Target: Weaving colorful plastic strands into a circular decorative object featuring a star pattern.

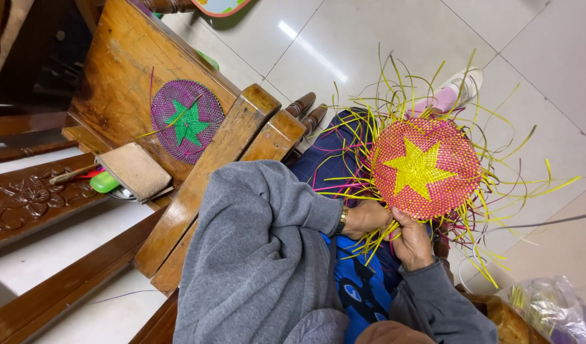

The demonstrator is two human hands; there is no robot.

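A round woven mat point(427, 167), pink and yellow with a yellow star in its middle, rests on my lap with several loose yellow and pink strips sticking out all round. My left hand point(367, 218) grips the strips at the mat's near edge. My right hand point(411, 242) pinches the rim and strips just beside it. Both arms wear grey sleeves, and a watch sits on my left wrist.
A finished purple mat with a green star point(186, 120) lies on the wooden chair seat point(121, 64) to the left. A wooden block point(135, 170) and a green object point(104, 181) lie near it. A clear plastic bag of strips point(551, 310) sits at bottom right. My shoe point(455, 91) rests on the tiled floor.
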